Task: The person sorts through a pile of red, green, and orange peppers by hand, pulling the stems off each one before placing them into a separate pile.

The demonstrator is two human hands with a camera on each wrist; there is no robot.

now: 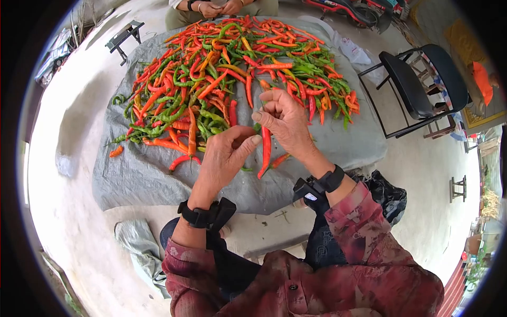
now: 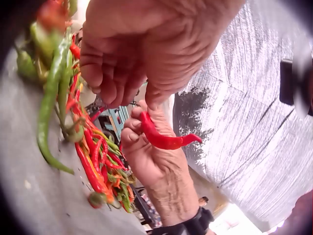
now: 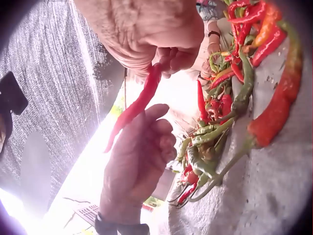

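My right hand [image 1: 288,122] pinches a red chili pepper [image 1: 265,150] at its stem end, with thumb and fingertips together. The chili hangs tip down over the front of the grey sheet [image 1: 142,182]. In the right wrist view the same chili [image 3: 134,108] slants below the curled fingers of my right hand [image 3: 151,36]. My left hand [image 1: 224,153] is just left of the chili, its thumb tip close to the chili's upper part. Seen from the left wrist, the left hand [image 2: 156,54] has loosely curled fingers, with nothing visible in them.
A large heap of red, green and orange chilies [image 1: 211,79] covers the sheet's back and middle. Across it sits another person [image 1: 222,8]. A black folding chair [image 1: 406,84] stands right, a small stool [image 1: 125,39] back left, and a black plastic bag [image 1: 388,195] near my right forearm.
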